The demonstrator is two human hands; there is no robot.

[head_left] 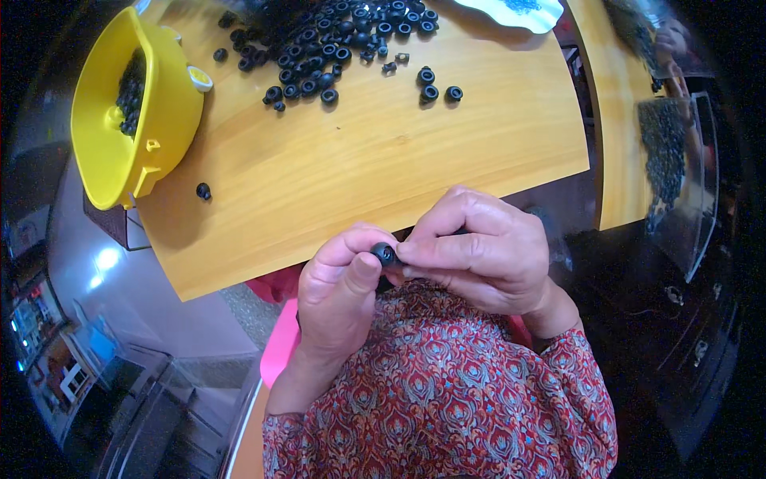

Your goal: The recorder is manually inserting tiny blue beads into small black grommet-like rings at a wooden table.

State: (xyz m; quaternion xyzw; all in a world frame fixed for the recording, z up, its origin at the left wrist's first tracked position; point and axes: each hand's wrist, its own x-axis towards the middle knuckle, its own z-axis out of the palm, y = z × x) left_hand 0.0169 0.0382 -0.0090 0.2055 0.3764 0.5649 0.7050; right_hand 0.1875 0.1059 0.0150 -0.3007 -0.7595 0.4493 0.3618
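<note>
small black ring part (386, 255) pinched between both hands, held off the near edge of the desk (383, 160).
left hand (341, 291) and right hand (479, 259) both closed on it, fingertips on its outer rim. looks light, rubbery, slightly squashy, not fragile; small enough to slip, so grip the rim. loose pile of same parts (335, 40) at far edge, more in yellow bin (136, 112) at left edge.

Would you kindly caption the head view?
Both hands pinch a black ring beside a table strewn with rings.
</note>
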